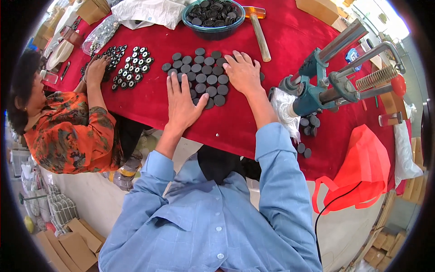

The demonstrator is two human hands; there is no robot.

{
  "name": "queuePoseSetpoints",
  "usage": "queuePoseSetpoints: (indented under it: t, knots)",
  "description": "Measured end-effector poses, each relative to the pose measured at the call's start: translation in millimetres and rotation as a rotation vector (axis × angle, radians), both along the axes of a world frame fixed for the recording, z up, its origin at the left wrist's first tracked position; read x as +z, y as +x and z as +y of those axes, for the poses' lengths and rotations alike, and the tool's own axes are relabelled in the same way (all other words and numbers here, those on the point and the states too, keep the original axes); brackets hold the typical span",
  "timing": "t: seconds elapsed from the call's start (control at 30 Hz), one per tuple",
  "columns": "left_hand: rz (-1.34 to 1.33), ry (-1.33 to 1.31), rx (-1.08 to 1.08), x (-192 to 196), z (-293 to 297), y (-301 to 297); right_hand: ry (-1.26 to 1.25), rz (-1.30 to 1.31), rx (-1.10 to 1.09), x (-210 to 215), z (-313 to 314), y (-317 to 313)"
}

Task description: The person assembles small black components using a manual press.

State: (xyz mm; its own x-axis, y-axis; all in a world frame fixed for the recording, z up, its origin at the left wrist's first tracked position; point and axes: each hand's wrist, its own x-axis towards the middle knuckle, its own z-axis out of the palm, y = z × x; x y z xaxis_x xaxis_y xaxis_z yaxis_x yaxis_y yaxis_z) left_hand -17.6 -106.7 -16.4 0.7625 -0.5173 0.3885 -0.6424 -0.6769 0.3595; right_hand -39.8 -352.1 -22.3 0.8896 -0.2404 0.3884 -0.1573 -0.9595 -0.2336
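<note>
Several round, flat black discs [201, 78] lie close together in one layer on a red cloth-covered table. My left hand [182, 103] rests at the near left side of this group, fingers spread and pointing away from me, thumb against the nearest discs. At the right side of the group is my right hand [244, 75], palm down with its fingers apart, next to the outer discs. Neither hand grips anything. One disc shows just right of my right fingers; any discs under the palms are hidden.
A teal hand press [312, 81] stands at right, with a clear plastic bag [284, 109] and more discs beside it. Beyond are a bowl [213, 33] of black parts and a mallet [259, 38]. A co-worker [74, 129] handles ringed parts [132, 68] at left. A red bag [362, 163] hangs near right.
</note>
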Motion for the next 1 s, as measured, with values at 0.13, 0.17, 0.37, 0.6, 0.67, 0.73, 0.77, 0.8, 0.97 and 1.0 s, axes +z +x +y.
queuePoseSetpoints:
  t: [0.13, 0.17, 0.37, 0.6, 0.67, 0.73, 0.77, 0.8, 0.97, 1.0]
  knots:
    - [0.020, -0.049, -0.025, -1.3, -14.2, -8.9, -0.003, -0.002, -0.079, 1.5, 11.6, -21.3]
    - [0.027, -0.045, -0.029, -1.4, -17.6, -10.2, -0.011, 0.028, -0.125, 1.7, 14.2, -27.2]
    - [-0.164, -0.147, -0.058, 2.8, -1.3, 21.9, 0.155, 0.187, -0.187, 27.7, 26.7, -51.4]
    - [-0.106, -0.142, 0.024, -11.7, 7.8, 123.7, 0.129, 0.035, 0.096, 38.8, 17.5, 12.9]
    - [-0.033, -0.054, -0.007, -18.8, -3.0, 126.1, 0.119, 0.082, 0.161, 35.5, 30.1, 35.1]
    - [-0.058, -0.025, -0.017, -17.6, -14.2, 122.0, 0.131, 0.138, 0.202, 29.3, 38.6, 52.2]
    - [-0.050, -0.045, -0.054, -16.4, -18.2, 122.6, 0.116, 0.112, 0.204, 26.2, 42.8, 61.0]
    - [-0.036, -0.066, -0.082, -15.6, -20.2, 121.7, 0.101, 0.092, 0.215, 24.8, 46.2, 65.0]
    - [0.030, -0.049, -0.287, -7.2, -37.9, 122.0, 0.116, 0.111, 0.204, 20.7, 36.3, 54.6]
    - [0.037, -0.051, -0.291, -6.3, -41.4, 122.2, 0.143, 0.073, 0.187, 19.2, 31.3, 49.4]
